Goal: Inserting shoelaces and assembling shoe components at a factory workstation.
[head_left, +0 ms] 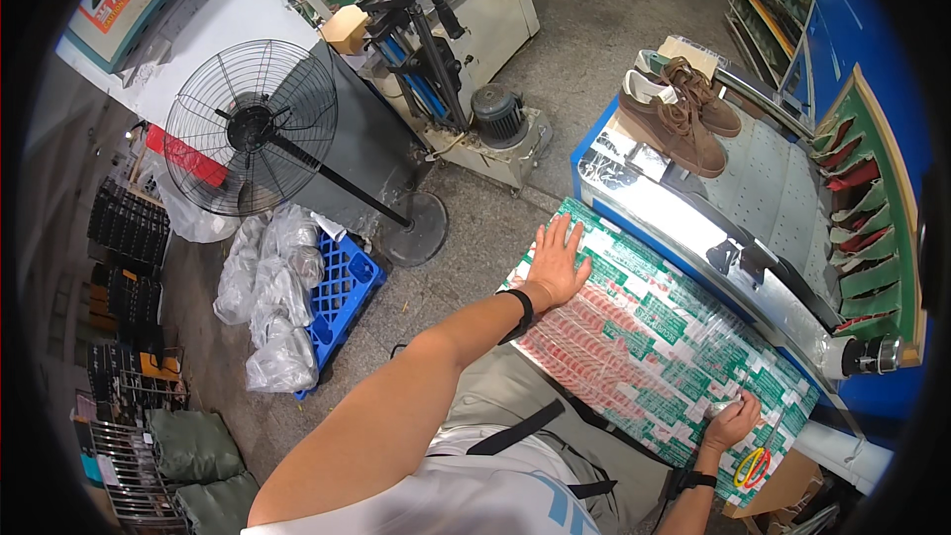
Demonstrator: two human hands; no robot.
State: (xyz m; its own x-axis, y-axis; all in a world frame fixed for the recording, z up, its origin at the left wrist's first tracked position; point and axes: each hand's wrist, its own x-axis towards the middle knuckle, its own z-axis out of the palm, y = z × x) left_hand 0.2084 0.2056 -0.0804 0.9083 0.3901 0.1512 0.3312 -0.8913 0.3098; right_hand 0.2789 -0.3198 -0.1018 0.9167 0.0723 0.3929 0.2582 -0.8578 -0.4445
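Observation:
My left hand [558,263] lies flat, fingers spread, on the far left part of a work surface [634,357] covered with green, white and red printed sheeting. At the near right end of that surface, my right hand [733,423] is closed with its fingers curled around a small whitish thing too small to make out. Close to the right hand lies a tool with yellow and red looped handles [751,469], which looks like scissors. Beyond the surface, a pair of brown lace-up shoes [684,124] stands on a conveyor [763,173].
A pedestal fan [253,129] stands at the left, with a blue plastic pallet [342,297] and clear plastic bags [272,302] near it. Ahead is a machine with a motor [497,117]. A green rack [882,178] of red and green pieces edges the conveyor's right side.

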